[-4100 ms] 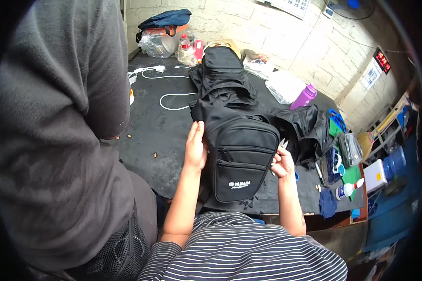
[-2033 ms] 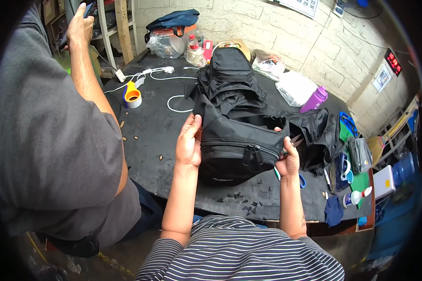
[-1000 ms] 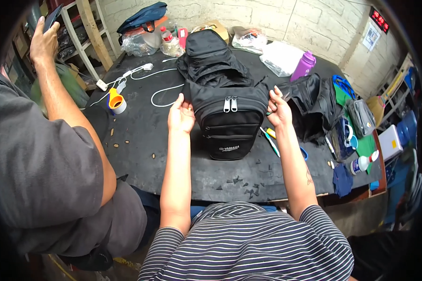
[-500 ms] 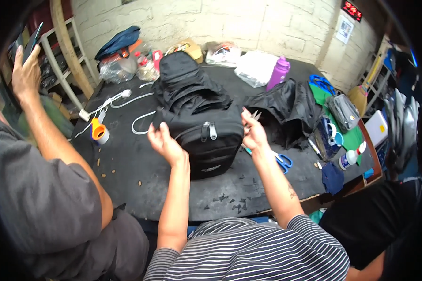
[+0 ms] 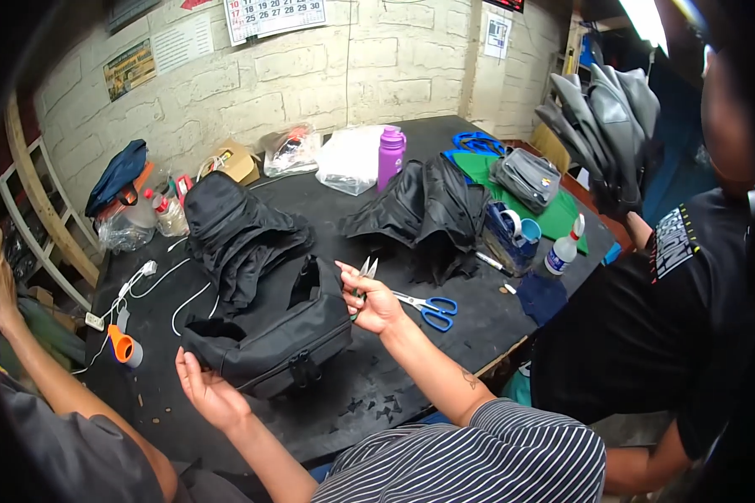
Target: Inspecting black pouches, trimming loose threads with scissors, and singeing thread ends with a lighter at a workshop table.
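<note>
A black bag (image 5: 289, 342) with zipper pulls is in front of me, tipped so that its open, loose upper edge shows. My left hand (image 5: 214, 396) grips its left end, thumb on top and fingers partly hidden. At the right end, my right hand (image 5: 372, 303) touches the bag and holds small scissors (image 5: 367, 268), their pointed silver blades sticking up past the fingers. Blue-handled scissors (image 5: 438, 313) lie on the black table (image 5: 470, 335), just right of that hand. Behind the bag sits another black bag piece (image 5: 235, 218), crumpled.
More black fabric (image 5: 428, 210) lies farther right, near a purple bottle (image 5: 391, 158). A spray bottle (image 5: 564, 250) and grey pouch (image 5: 526, 180) stand at the right. White cable (image 5: 134, 285) and an orange tape roll (image 5: 124, 346) lie left. People flank me; the right one holds grey bags (image 5: 604, 126).
The bag has tipped from upright, front panel toward me, so its open upper edge now shows. My view has swung right and up. The person at right has raised the grey bags.
</note>
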{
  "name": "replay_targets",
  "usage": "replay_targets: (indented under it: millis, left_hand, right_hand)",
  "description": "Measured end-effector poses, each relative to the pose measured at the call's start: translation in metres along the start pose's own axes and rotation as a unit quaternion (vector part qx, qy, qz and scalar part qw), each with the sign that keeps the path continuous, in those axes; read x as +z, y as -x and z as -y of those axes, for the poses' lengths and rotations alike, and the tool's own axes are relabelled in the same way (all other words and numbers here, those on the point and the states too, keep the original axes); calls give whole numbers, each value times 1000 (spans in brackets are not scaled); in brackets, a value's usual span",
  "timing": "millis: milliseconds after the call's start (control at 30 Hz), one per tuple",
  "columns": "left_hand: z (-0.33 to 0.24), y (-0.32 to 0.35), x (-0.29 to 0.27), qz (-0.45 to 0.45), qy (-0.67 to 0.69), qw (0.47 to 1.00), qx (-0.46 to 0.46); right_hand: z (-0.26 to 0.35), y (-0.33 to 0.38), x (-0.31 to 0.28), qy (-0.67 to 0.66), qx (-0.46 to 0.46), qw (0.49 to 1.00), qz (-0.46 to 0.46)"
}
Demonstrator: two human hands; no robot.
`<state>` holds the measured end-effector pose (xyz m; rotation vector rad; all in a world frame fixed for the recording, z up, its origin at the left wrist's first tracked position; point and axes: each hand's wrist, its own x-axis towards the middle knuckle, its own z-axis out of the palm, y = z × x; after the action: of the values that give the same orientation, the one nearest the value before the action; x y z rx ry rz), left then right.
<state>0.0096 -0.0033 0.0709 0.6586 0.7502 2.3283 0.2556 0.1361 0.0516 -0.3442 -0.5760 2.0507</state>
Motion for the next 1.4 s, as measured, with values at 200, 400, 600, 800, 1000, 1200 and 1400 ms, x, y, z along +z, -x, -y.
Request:
replay_targets:
  millis: [200,400,600,800,1000,1200,1400]
  left_hand:
    - [7,-7,-15,-49,77,990,-108]
    - [2,-2,-14,-49,78,992,-82]
    - [5,-3,-2,-76,87,989,-90]
    - [-2,-3,0,-43,74,989,-124]
    - [3,0,-5,-18,55,995,-87]
    - [6,-5,-13,48,85,985,-145]
    - [10,-6,-21,45,114,984,-126]
  right_hand:
    - [-1,0,-11,-74,42,996,-14]
    - [-7,-1,-14,-117,87,989,-41]
    - [3,8,-4,-59,62,995,-59]
    - [-1,4,-3,-16,24,998,-62]
    - [-4,6,-4,-34,39,998,-47]
    - [-6,11,5,-48,48,998,-18]
    - [-14,23,32,205,-64,976,-44]
